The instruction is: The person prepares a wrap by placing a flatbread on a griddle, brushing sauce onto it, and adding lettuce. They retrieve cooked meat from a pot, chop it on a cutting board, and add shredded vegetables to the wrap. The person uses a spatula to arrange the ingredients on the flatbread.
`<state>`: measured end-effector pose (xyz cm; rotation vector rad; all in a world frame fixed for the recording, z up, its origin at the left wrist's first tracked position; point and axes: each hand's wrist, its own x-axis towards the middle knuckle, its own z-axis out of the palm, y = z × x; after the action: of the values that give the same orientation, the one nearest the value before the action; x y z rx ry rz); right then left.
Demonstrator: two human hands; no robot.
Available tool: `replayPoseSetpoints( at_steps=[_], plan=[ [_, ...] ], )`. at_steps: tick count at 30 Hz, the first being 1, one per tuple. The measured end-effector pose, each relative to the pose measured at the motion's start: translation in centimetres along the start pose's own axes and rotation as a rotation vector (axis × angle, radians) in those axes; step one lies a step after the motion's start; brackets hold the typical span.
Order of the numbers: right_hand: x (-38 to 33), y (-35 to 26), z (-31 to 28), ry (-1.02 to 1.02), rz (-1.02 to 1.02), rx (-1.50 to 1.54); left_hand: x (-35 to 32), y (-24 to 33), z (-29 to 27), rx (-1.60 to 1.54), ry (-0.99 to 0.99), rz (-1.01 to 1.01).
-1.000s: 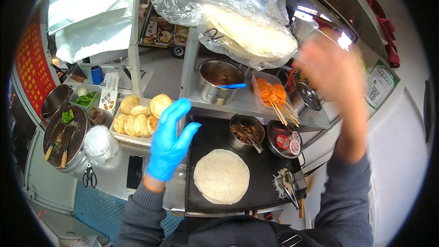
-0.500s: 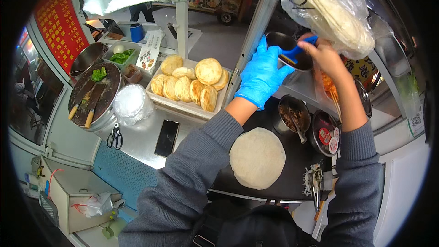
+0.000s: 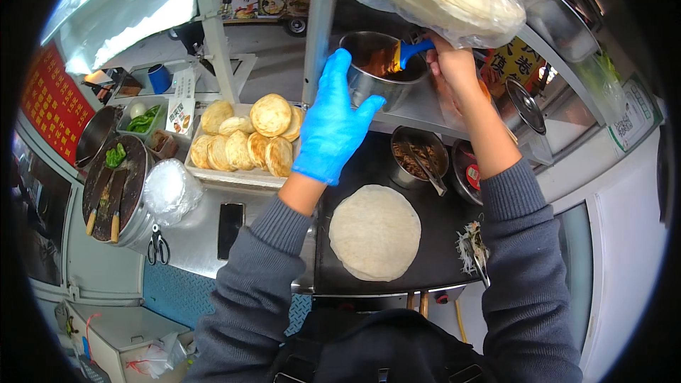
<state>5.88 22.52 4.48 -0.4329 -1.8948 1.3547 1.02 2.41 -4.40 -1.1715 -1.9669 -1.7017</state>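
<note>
Since second ago, right hand (image 3: 452,69) has moved onto brush (image 3: 405,55), gripping blue handle (image 3: 418,47). Brush's far end inside pot (image 3: 396,93), bristle tips hard to make out. Gloved left hand (image 3: 332,120) splayed beside pot, contact unclear. Bread bag (image 3: 457,3) cut off above. Sleeve (image 3: 521,241) partly hides pan (image 3: 460,163).

Your blue-gloved left hand (image 3: 330,124) spreads against the side of the steel pot (image 3: 394,92), while your bare right hand (image 3: 454,67) grips the blue-handled brush (image 3: 411,50), its head inside that pot. Below, a round flatbread (image 3: 374,232) lies flat on the dark griddle (image 3: 443,241). To your left, a black phone (image 3: 230,230) and scissors (image 3: 158,248) rest on the bench (image 3: 195,234), near a tray (image 3: 237,178) of browned buns (image 3: 250,135).
</note>
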Motion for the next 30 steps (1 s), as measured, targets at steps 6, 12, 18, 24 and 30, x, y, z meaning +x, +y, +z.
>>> replayPoseSetpoints(
  at_steps=[6,12,18,24,30],
  plan=[
    [-0.9,1.1,-2.0,0.278,0.194,0.390,-4.2,0.9,-1.4,-0.076,-0.042,-0.026],
    [-1.7,1.2,-2.4,0.242,0.159,0.440,-9.1,1.8,-2.7,-0.132,-0.167,-0.085],
    [-3.0,0.7,-3.2,0.277,0.236,0.665,-13.7,2.0,-3.7,-0.119,-0.287,-0.274],
    [-8.8,-0.2,-5.1,0.191,0.247,0.838,-17.6,2.0,-5.2,0.030,-0.328,-0.340],
    [-21.3,4.8,-7.0,0.263,0.418,0.858,-22.2,1.2,-5.9,0.205,-0.403,-0.414]
  ],
)
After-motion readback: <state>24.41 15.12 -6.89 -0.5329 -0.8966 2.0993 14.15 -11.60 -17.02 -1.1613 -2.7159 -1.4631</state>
